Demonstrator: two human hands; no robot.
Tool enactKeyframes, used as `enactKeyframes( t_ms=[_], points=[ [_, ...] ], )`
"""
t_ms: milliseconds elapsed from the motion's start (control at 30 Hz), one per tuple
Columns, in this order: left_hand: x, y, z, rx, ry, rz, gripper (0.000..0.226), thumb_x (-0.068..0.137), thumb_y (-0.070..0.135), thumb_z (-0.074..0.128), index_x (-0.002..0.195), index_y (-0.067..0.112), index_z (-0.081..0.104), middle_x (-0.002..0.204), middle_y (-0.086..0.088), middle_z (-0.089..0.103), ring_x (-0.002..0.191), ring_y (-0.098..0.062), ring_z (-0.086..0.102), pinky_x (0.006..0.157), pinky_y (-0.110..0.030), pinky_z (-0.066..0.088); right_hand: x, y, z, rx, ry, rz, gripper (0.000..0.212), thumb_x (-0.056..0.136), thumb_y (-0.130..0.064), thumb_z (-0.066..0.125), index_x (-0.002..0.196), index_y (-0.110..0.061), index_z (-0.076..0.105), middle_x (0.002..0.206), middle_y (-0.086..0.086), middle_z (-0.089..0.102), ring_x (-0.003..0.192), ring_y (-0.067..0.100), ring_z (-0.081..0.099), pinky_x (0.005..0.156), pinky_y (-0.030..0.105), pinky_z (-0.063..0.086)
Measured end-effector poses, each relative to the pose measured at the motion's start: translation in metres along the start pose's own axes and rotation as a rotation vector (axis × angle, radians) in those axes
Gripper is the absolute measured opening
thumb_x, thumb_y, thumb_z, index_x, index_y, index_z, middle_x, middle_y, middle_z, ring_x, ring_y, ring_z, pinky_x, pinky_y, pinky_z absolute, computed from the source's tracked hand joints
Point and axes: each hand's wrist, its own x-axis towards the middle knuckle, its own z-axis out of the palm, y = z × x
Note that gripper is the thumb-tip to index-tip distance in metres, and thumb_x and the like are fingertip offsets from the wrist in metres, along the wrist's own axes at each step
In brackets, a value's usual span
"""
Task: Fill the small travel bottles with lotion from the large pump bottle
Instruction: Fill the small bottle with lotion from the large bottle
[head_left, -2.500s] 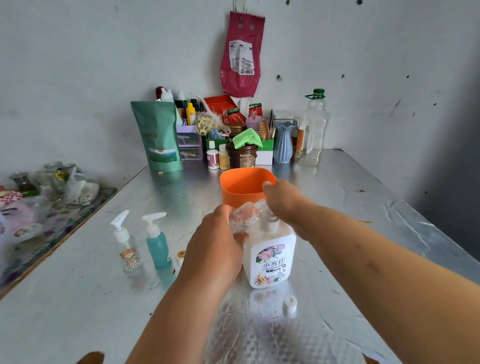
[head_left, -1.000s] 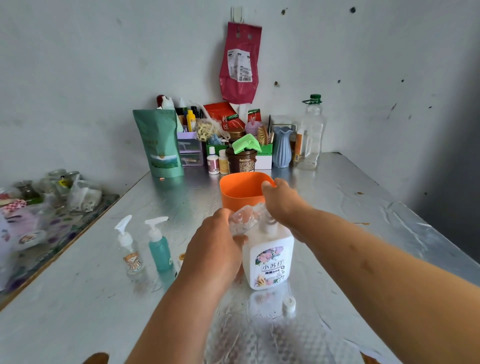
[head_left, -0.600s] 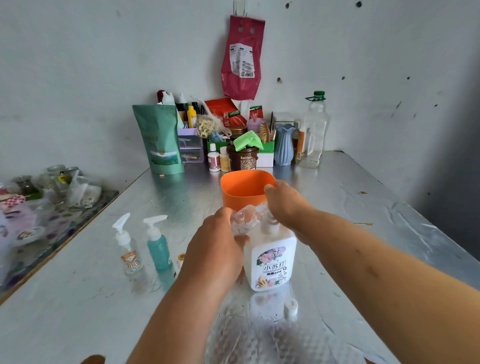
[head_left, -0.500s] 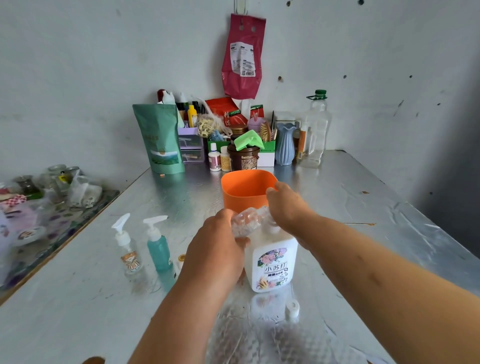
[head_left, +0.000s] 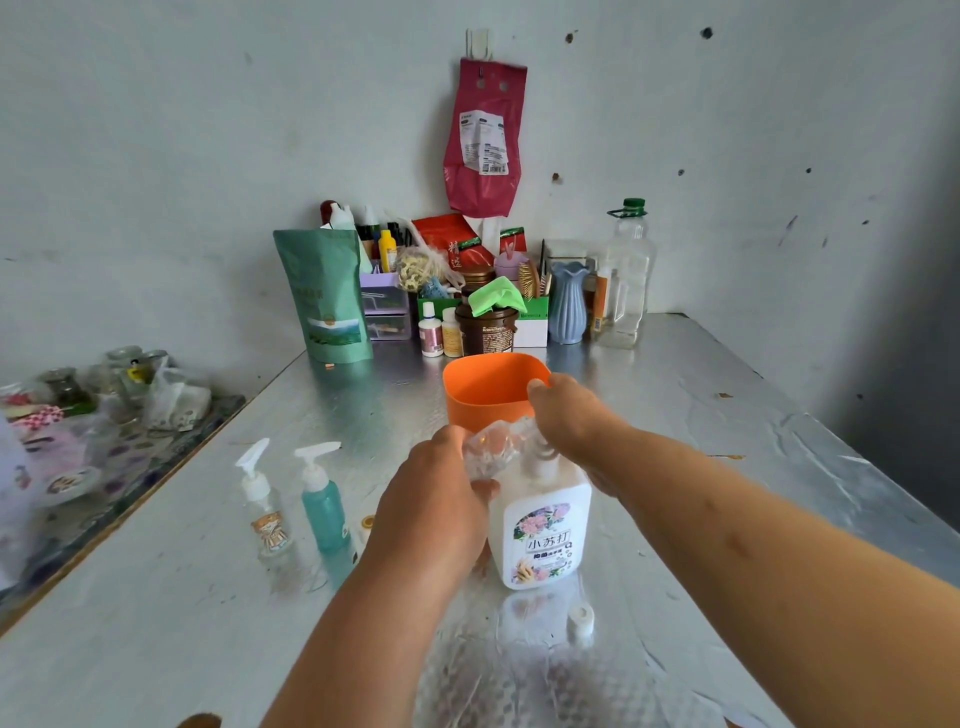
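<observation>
The large white pump bottle (head_left: 543, 525) with a flower label stands on the metal table in front of me. My left hand (head_left: 434, 506) grips a small clear travel bottle (head_left: 491, 449), tilted with its mouth toward the pump spout. My right hand (head_left: 574, 415) rests on top of the pump head, which it hides. A clear small pump bottle (head_left: 265, 512) and a teal small pump bottle (head_left: 323, 501) stand upright to the left. A small white cap (head_left: 581, 620) lies in front of the large bottle.
An orange cup (head_left: 491, 387) stands just behind my hands. Jars, a green pouch (head_left: 324, 296), a blue vase (head_left: 567, 304) and a clear jug (head_left: 623, 275) crowd the back wall. A cluttered tray (head_left: 104, 415) sits at the left edge. A tiny yellow-topped cap (head_left: 368, 524) lies beside the teal bottle.
Both hands stay at the pump bottle; the clear travel bottle keeps its place at the spout. Only the head camera shifts slightly.
</observation>
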Motion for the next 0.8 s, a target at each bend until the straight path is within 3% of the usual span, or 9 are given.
enactKeyframes(
  t_ms=[33,100,267,300,400,533,633,700,800],
  points=[
    [0.0,0.0,0.0,-0.001,0.0,-0.002,0.037,0.092,0.031,0.063,0.127,0.028,0.05,0.121,0.005,0.062,0.106,-0.017,0.06,0.081,-0.028,0.044,-0.002,0.0,-0.001,0.028,-0.017,-0.002,0.016,0.093,-0.03,0.027,0.085,-0.019,0.036,0.102,0.01,0.034,0.094,0.027,0.031,0.083,0.048,0.033],
    [0.001,0.0,0.0,-0.006,-0.001,-0.005,0.037,0.092,0.03,0.063,0.127,0.028,0.05,0.122,0.005,0.062,0.107,-0.018,0.06,0.084,-0.03,0.046,-0.003,-0.001,-0.004,0.029,-0.029,-0.008,0.032,0.1,-0.019,0.028,0.068,-0.023,0.029,0.105,0.01,0.036,0.097,0.026,0.034,0.097,0.054,0.037],
    [0.003,-0.002,0.002,-0.02,0.004,-0.007,0.038,0.092,0.029,0.063,0.127,0.028,0.05,0.123,0.005,0.061,0.108,-0.018,0.059,0.088,-0.032,0.048,0.0,-0.001,-0.004,0.074,0.019,0.002,0.025,0.099,-0.006,0.03,0.08,-0.016,0.042,0.115,0.017,0.041,0.103,0.029,0.039,0.104,0.053,0.038],
    [0.004,-0.003,0.003,-0.02,0.004,-0.003,0.037,0.092,0.029,0.064,0.127,0.028,0.05,0.122,0.006,0.061,0.108,-0.018,0.059,0.087,-0.031,0.047,0.002,0.001,-0.003,0.063,0.023,-0.011,0.029,0.1,-0.007,0.03,0.074,-0.019,0.037,0.115,0.016,0.042,0.102,0.027,0.038,0.104,0.053,0.037],
    [0.007,-0.006,0.005,-0.028,0.004,0.001,0.036,0.092,0.028,0.064,0.126,0.028,0.051,0.122,0.006,0.061,0.107,-0.017,0.059,0.085,-0.03,0.046,-0.002,0.005,-0.001,-0.055,0.036,-0.095,0.039,0.102,-0.015,0.029,0.066,-0.026,0.019,0.11,0.007,0.033,0.101,0.021,0.031,0.102,0.046,0.037],
    [0.008,-0.007,0.007,-0.024,-0.013,-0.011,0.035,0.091,0.027,0.064,0.124,0.028,0.051,0.12,0.005,0.062,0.105,-0.018,0.06,0.083,-0.031,0.047,-0.004,0.01,0.003,-0.05,0.04,-0.105,0.042,0.103,-0.016,0.029,0.067,-0.029,0.013,0.112,0.002,0.025,0.103,0.016,0.024,0.091,0.034,0.027],
    [0.005,-0.007,0.006,-0.038,-0.006,-0.004,0.033,0.091,0.028,0.064,0.122,0.028,0.052,0.117,0.006,0.063,0.102,-0.017,0.06,0.084,-0.032,0.049,0.003,0.008,0.003,-0.045,0.004,-0.092,0.034,0.101,-0.017,0.028,0.069,-0.026,0.024,0.109,0.006,0.03,0.101,0.02,0.028,0.099,0.044,0.035],
    [0.004,-0.006,0.005,-0.042,-0.001,0.005,0.033,0.092,0.029,0.064,0.123,0.028,0.052,0.118,0.006,0.062,0.103,-0.017,0.06,0.083,-0.03,0.048,0.008,0.006,0.004,-0.05,0.028,-0.073,0.016,0.095,-0.028,0.027,0.086,-0.019,0.036,0.104,0.009,0.031,0.096,0.025,0.029,0.086,0.043,0.032],
    [0.004,-0.004,0.003,-0.029,0.015,0.015,0.036,0.092,0.029,0.063,0.126,0.029,0.051,0.121,0.006,0.061,0.106,-0.017,0.059,0.083,-0.029,0.045,0.018,0.006,0.004,-0.219,0.089,-0.109,0.043,0.074,-0.044,0.021,0.104,-0.019,0.039,0.1,0.011,0.03,0.091,0.029,0.028,0.076,0.045,0.022]
  ],
)
